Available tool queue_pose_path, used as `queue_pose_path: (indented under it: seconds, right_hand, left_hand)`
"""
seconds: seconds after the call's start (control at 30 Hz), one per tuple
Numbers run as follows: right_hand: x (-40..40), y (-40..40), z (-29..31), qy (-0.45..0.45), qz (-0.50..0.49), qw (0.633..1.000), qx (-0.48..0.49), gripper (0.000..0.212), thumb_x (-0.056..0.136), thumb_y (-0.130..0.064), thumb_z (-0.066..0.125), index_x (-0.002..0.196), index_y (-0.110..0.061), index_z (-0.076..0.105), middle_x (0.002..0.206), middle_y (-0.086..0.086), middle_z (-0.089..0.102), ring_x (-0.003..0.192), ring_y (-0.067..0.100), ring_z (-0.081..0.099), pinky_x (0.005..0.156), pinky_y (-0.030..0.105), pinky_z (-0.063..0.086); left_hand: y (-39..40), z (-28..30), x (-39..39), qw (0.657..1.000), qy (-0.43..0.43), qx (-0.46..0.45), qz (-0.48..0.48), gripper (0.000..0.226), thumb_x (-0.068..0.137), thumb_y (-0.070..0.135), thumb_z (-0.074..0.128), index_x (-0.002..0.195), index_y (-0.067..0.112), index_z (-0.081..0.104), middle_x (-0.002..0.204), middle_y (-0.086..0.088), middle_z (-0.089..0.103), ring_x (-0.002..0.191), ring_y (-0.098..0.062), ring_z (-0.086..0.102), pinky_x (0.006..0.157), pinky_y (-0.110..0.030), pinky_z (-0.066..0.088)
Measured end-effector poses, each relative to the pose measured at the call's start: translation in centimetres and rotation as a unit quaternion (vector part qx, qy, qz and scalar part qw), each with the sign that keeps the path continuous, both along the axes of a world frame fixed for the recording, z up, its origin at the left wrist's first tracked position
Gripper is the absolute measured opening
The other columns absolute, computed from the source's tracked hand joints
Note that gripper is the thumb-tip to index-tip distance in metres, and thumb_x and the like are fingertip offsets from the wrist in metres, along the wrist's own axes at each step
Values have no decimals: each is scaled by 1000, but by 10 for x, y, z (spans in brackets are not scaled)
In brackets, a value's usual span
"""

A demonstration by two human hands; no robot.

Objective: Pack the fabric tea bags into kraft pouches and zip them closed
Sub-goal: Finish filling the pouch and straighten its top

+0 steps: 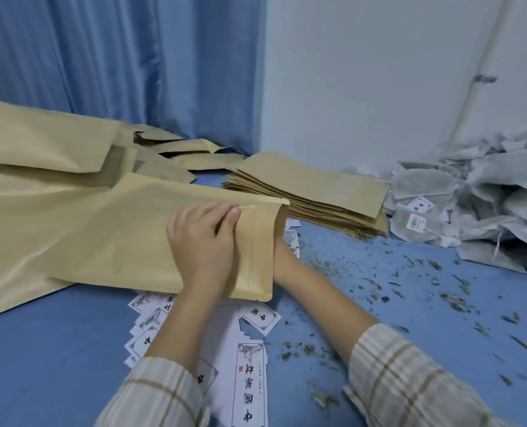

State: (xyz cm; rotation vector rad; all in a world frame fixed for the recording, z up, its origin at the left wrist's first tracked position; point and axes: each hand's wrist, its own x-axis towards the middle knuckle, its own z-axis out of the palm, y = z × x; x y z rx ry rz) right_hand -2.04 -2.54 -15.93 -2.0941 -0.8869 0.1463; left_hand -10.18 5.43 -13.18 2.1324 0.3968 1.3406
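A large kraft pouch lies across the blue table with its mouth pointing right. My left hand grips it near the zip strip, thumb laid on the top face. My right hand shows only at the wrist; the rest is hidden at the pouch's mouth, inside or behind it. A heap of white fabric tea bags with small paper tags sits at the far right. A stack of flat kraft pouches lies behind the held pouch.
More kraft pouches are piled at the left and back. White printed labels lie under my forearms. Loose tea leaf crumbs are scattered to the right. A blue curtain and a white wall stand behind.
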Motion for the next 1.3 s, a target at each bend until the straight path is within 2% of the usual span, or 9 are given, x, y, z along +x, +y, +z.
queue_pose_path:
  seconds: [0.1, 0.2, 0.3, 0.43, 0.63, 0.8, 0.93, 1.13, 1.3]
  right_hand:
    - [9, -37, 5, -117, -59, 985, 116, 24, 87, -7, 54, 108, -16, 60, 90, -16, 56, 77, -5, 48, 67, 2, 36]
    - [27, -68, 0, -89, -136, 972, 171, 19, 89, -18, 55, 86, -35, 62, 88, -13, 65, 76, -4, 55, 63, 6, 38]
    - [37, -87, -4, -9, -67, 998, -7, 22, 85, -27, 61, 105, -35, 65, 115, -9, 62, 100, 0, 54, 82, 14, 40]
    - [33, -88, -6, -43, 32, 977, -207, 65, 74, -55, 66, 133, -39, 45, 148, -15, 29, 135, 12, 18, 112, 42, 15]
    - [33, -85, -5, -112, 20, 986, -125, 30, 72, -50, 71, 95, -32, 68, 105, -18, 58, 114, 18, 43, 99, 36, 33]
    - [31, -82, -4, -70, -24, 990, -118, 69, 70, -45, 76, 128, -19, 51, 118, -3, 55, 101, 12, 49, 87, 26, 41]
    - [29, -74, -2, -86, -30, 986, -141, 59, 73, -41, 73, 117, -5, 58, 108, 5, 58, 92, 20, 53, 79, 33, 43]
    - [36, -72, -17, -104, -68, 970, -211, 57, 96, -44, 34, 148, -28, 16, 157, -5, 11, 144, 19, 6, 115, 43, 12]
    - [39, -68, -17, -206, -88, 946, -233, 49, 90, -59, 39, 120, -24, 55, 116, 1, 56, 114, 21, 47, 91, 37, 36]
  left_hand:
    - [2, -8, 2, 999, 26, 19, 11, 24, 84, 30, 57, 86, 15, 76, 90, -2, 72, 90, -30, 58, 90, -36, 30]
    - [2, -10, 4, 999, 31, 19, 10, 22, 86, 29, 58, 86, 15, 75, 90, -2, 72, 89, -30, 57, 91, -37, 31]
    - [2, -12, 5, 999, 28, 19, 11, 17, 87, 25, 62, 87, 14, 75, 90, -2, 72, 90, -30, 57, 92, -41, 33]
    - [1, -13, 5, 1000, 22, 13, 15, 13, 87, 22, 65, 89, 15, 76, 91, -2, 72, 92, -29, 57, 95, -42, 33]
    - [1, -13, 3, 1000, 14, 10, 20, 13, 87, 22, 65, 90, 14, 75, 92, -2, 71, 94, -29, 56, 96, -44, 32]
    - [0, -14, 3, 1000, 9, 11, 22, 14, 88, 22, 64, 92, 15, 75, 94, -2, 71, 94, -28, 55, 96, -42, 31]
    - [-1, -14, 3, 1000, 5, 6, 18, 14, 88, 22, 64, 93, 15, 75, 95, -2, 71, 96, -27, 55, 95, -41, 31]
    - [-1, -14, 3, 1000, -3, 3, 16, 14, 87, 21, 65, 92, 14, 76, 94, -2, 72, 96, -28, 56, 96, -42, 32]
    - [-2, -15, 3, 1000, -4, 1, 19, 13, 87, 21, 65, 91, 14, 76, 94, -2, 71, 97, -27, 55, 96, -39, 30]
